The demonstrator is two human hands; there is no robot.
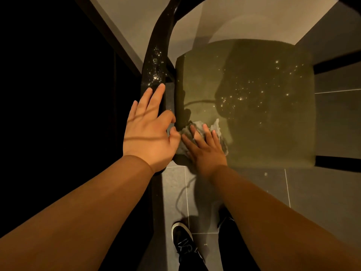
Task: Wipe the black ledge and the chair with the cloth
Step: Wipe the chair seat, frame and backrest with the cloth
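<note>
Gray floor tiles (312, 192) lie under you. The room is dim, and very dark on your left. Your left hand (148, 132) rests on the chair's black rail (156, 55), fingers straight and loose, holding nothing. Your right hand (205, 151) lies flat on the cloth (216, 125), fingers spread, pressing it onto the green seat (273, 124). The cloth is bunched up at the seat's near left corner, close to both edges there, and has no clear long side. The black rail is long and thin; it runs away from you and bends right at the far end. Tiny bright specks (252, 90) dot the rail and the seat. Most of the seat stretches out to the right of the cloth and beyond it. Your black shoe (182, 239) stands on the tiles.
</note>
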